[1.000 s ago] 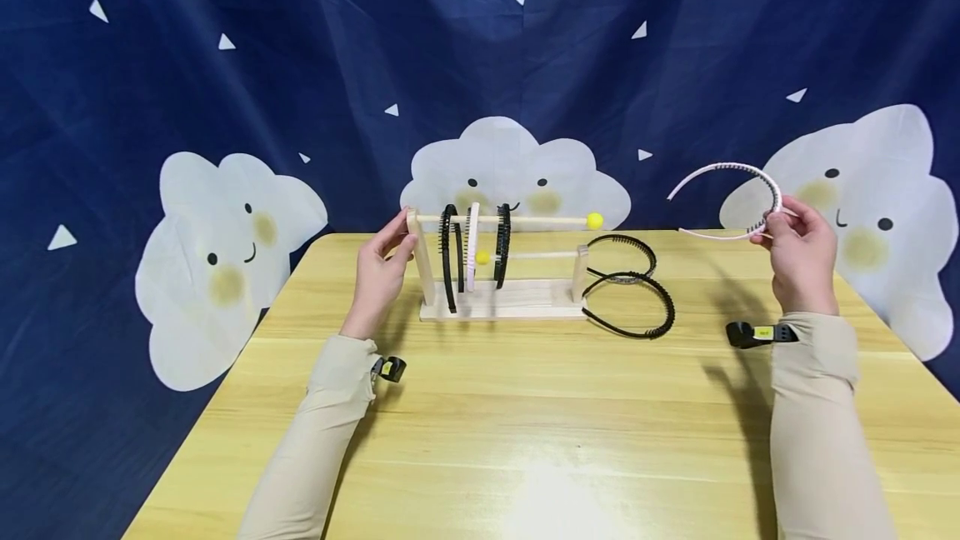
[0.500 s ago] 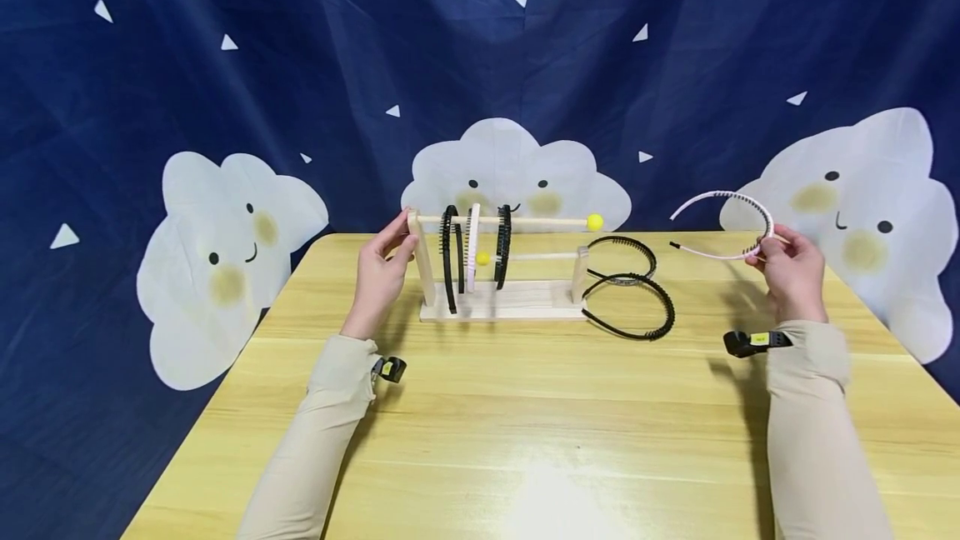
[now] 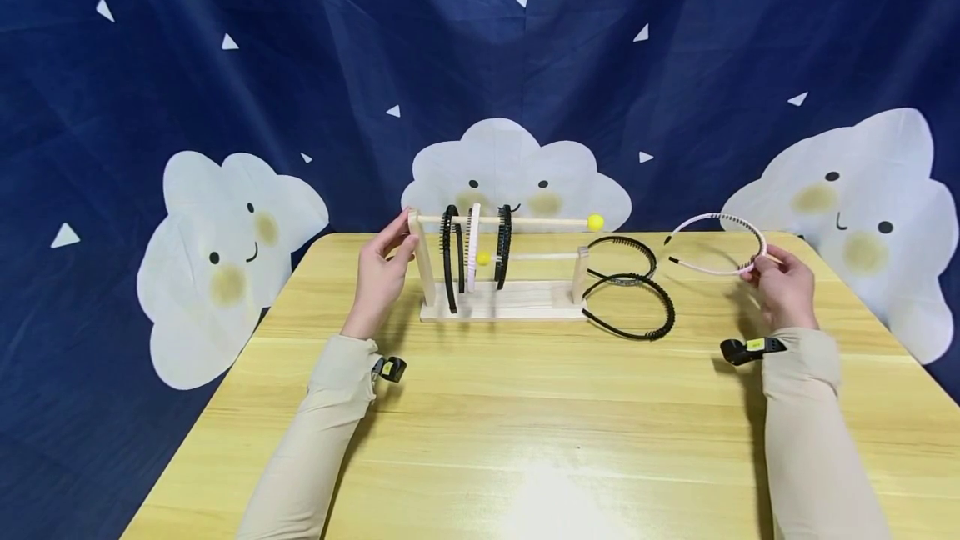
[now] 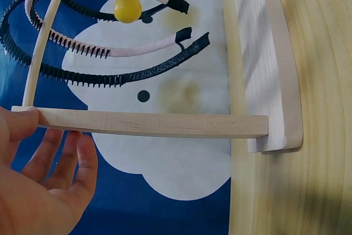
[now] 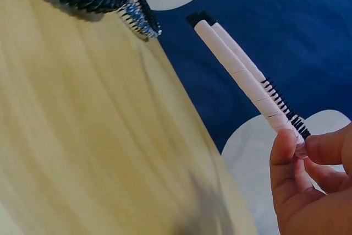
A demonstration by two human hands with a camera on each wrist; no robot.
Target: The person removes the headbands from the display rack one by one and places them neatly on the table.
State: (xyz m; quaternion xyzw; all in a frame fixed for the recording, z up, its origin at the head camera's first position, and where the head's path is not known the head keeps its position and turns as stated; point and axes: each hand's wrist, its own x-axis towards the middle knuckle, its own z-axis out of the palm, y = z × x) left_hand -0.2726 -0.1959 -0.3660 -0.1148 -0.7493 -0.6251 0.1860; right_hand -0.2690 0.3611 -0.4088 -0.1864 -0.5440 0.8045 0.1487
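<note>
My left hand (image 3: 381,277) grips the top of the taller post (image 4: 165,123) of a wooden headband rack (image 3: 517,302), thumb on one side and fingers on the other. On the rack's upper rod hang a black headband (image 3: 447,261) at left, a pale pink headband (image 3: 472,248) and a dark toothed headband (image 3: 503,248). Away to the right, my right hand (image 3: 786,286) pinches another pale pink headband (image 5: 236,67) near its toothed middle. Its black-tipped ends point left toward the rack, and it is held above the table.
Two dark headbands, a front one (image 3: 663,311) and a back one (image 3: 647,252), lie at the rack's right end, overlapping. Yellow balls cap the upper rod (image 3: 555,222) and the lower rod (image 3: 536,256). A dark blue cloud-print curtain (image 3: 360,40) hangs behind the table (image 3: 480,407).
My right hand has come down and a little left with the pink headband, whose ends have dropped to a flatter tilt. The left hand and the rack have stayed put.
</note>
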